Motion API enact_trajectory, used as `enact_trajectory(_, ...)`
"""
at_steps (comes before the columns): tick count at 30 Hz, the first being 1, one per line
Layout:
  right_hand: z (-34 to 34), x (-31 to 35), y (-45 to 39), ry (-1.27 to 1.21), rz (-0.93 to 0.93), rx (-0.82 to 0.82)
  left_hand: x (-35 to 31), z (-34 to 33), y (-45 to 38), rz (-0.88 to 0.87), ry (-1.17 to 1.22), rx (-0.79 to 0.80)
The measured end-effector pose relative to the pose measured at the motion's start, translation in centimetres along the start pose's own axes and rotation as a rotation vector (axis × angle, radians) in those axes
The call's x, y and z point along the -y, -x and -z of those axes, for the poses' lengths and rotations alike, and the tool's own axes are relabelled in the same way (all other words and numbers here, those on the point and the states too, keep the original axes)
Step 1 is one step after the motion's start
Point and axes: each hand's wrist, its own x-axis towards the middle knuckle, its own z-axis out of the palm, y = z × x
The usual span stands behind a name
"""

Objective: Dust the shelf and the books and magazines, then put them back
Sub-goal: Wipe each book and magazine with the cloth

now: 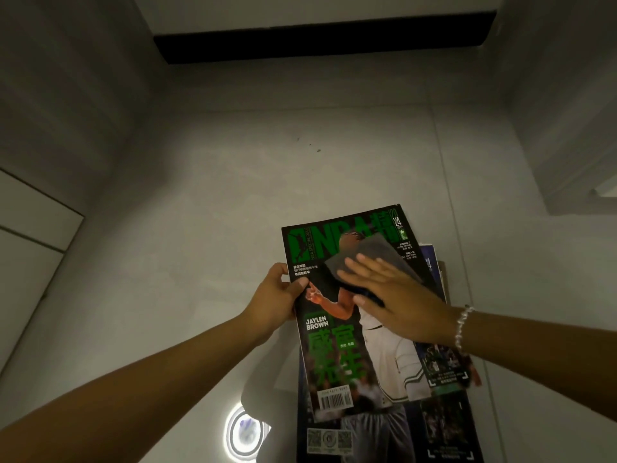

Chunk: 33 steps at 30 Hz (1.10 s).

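The right hand (397,292), fingers flat, presses a grey cloth (374,259) onto a glossy green-and-black magazine (337,349). The left hand (277,295) pinches the magazine's left edge. It lies atop a stack of magazines (444,422) on a smooth pale-grey floor (217,195), dimly lit.

Pale glossy floor (233,182), round lamp reflection (243,432), beaded bracelet (462,325), dark recess (320,38)

The grey surface (233,202) carries a stack of magazines (384,426) at its near right. The green-and-black top magazine (337,355) lies askew on the stack. Left of the stack, the glossy surface reflects a ring light (242,432). Small dark specks (317,150) sit beyond the stack.
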Motion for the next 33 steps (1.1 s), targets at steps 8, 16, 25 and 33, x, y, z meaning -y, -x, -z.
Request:
enact_trajectory(8, 1.3, -2.9, -3.7, 0.199, -0.299, -0.209, -0.2, -0.3, 0.0, -0.046, -0.100, -0.033)
enact_trajectory(16, 0.0, -0.6, -2.9, 0.153, 0.064, -0.069, 0.1, -0.2, 0.2, -0.054, -0.064, -0.020)
enact_trajectory(25, 2.4, -1.7, -6.7, 0.120, -0.381, -0.131, 0.3, -0.3, -0.1, -0.069, -0.113, -0.037)
enact_trajectory(33, 0.7, 2.5, -6.9, 0.028, -0.008, 0.033, 0.4, 0.3, 0.3, -0.027, 0.027, 0.046)
